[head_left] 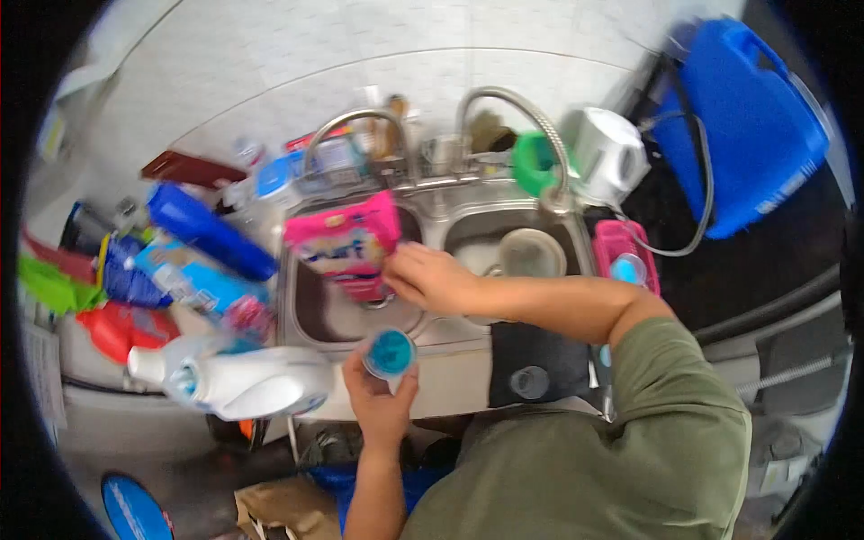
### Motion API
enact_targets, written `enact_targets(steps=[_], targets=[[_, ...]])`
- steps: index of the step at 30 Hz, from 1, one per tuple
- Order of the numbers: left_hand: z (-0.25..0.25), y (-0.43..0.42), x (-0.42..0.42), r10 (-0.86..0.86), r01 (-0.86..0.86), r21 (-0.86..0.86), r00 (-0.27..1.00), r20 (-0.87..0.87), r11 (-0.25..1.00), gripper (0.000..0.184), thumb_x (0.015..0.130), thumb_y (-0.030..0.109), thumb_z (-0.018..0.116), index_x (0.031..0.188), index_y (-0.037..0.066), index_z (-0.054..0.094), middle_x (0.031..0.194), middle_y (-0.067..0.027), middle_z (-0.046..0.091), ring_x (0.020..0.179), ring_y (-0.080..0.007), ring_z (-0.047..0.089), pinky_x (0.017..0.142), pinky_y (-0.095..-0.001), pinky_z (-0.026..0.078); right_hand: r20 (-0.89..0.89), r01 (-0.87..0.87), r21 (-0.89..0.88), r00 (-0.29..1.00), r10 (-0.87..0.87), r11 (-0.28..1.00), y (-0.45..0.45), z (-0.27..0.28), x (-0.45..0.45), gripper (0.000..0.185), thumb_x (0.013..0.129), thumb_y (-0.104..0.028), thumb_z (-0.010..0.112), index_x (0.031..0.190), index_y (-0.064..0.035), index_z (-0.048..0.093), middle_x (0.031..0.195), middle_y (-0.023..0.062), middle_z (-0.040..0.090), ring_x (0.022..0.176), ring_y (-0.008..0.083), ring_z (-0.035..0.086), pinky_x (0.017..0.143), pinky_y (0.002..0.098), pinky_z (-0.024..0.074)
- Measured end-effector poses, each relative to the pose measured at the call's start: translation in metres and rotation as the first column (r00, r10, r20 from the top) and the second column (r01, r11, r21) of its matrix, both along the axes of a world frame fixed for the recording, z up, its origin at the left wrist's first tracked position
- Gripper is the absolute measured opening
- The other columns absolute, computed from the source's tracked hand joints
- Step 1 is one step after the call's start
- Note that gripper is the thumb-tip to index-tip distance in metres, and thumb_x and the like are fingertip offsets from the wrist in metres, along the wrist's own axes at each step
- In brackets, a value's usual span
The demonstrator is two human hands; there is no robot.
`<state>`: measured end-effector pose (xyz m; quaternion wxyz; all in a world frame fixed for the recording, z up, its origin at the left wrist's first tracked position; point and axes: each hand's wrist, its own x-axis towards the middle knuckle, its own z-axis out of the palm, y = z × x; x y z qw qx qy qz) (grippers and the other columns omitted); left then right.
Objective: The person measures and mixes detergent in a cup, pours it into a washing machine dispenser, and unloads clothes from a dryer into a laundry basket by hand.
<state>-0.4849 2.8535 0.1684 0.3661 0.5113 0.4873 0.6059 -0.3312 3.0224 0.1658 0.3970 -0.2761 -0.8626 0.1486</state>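
Observation:
My right hand reaches over the double sink and grips the edge of a pink Surf detergent pouch, which it holds above the left basin. In front of the sink's near edge, my left hand is wrapped round a small clear cup with blue contents. The pouch and the cup are apart. To the left of my left hand, a white jug-like bottle with a handle lies on its side on the counter. Some of the picture is blurred.
Two curved metal faucets rise behind the sink. A round bowl sits in the right basin. Right of it are a white kettle, a pink basket and a blue jerrycan. A clear glass stands on a black mat.

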Motion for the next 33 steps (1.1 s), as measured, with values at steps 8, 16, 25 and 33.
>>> enact_targets(steps=[8, 16, 25, 33], targets=[[-0.044, 0.1, 0.086, -0.29, 0.29, 0.009, 0.953, 0.088, 0.957, 0.071, 0.076, -0.008, 0.073, 0.135, 0.006, 0.037, 0.129, -0.0102, 0.048, 0.119, -0.0213, 0.053, 0.1, -0.0369, 0.046, 0.754, 0.415, -0.242, 0.649, -0.1, 0.877, -0.004, -0.014, 0.229, 0.021, 0.08, -0.015, 0.062, 0.094, -0.003, 0.071, 0.095, 0.0231, 0.068, 0.087, 0.0384, 0.067, 0.078, 0.0458, 0.0541], [-0.089, 0.159, 0.168, -0.396, 0.406, -0.106, 0.912, 0.106, 0.908, 0.059, 0.08, 0.001, 0.074, 0.132, 0.006, 0.045, 0.122, -0.0068, 0.057, 0.115, -0.0184, 0.056, 0.1, -0.0348, 0.045, 0.181, 0.352, -0.062, 0.924, -0.336, 0.934, 0.153, -0.009, 0.221, 0.024, 0.084, -0.021, 0.069, 0.103, -0.0053, 0.07, 0.094, 0.0178, 0.069, 0.086, 0.036, 0.067, 0.074, 0.0434, 0.0524], [-0.089, 0.176, 0.202, -0.485, 0.486, -0.135, 0.873, 0.044, 0.863, 0.059, 0.081, 0.006, 0.076, 0.132, 0.007, 0.046, 0.125, -0.0086, 0.059, 0.118, -0.019, 0.056, 0.098, -0.0386, 0.044, 0.318, 0.244, -0.313, 0.937, -0.141, 0.918, 0.167, -0.007, 0.181, 0.026, 0.085, -0.017, 0.069, 0.108, -0.0042, 0.07, 0.096, 0.0167, 0.07, 0.087, 0.0309, 0.069, 0.077, 0.0388, 0.0542], [-0.087, 0.17, 0.216, -0.501, 0.513, -0.1, 0.857, 0.121, 0.852, 0.059, 0.081, 0.006, 0.077, 0.131, 0.006, 0.045, 0.121, -0.0081, 0.061, 0.115, -0.0185, 0.057, 0.098, -0.0362, 0.044, 0.384, 0.166, -0.279, 0.922, -0.048, 0.946, 0.157, -0.011, 0.187, 0.027, 0.082, -0.016, 0.073, 0.107, -0.0088, 0.072, 0.096, 0.0124, 0.072, 0.088, 0.0262, 0.069, 0.078, 0.036, 0.0546]])
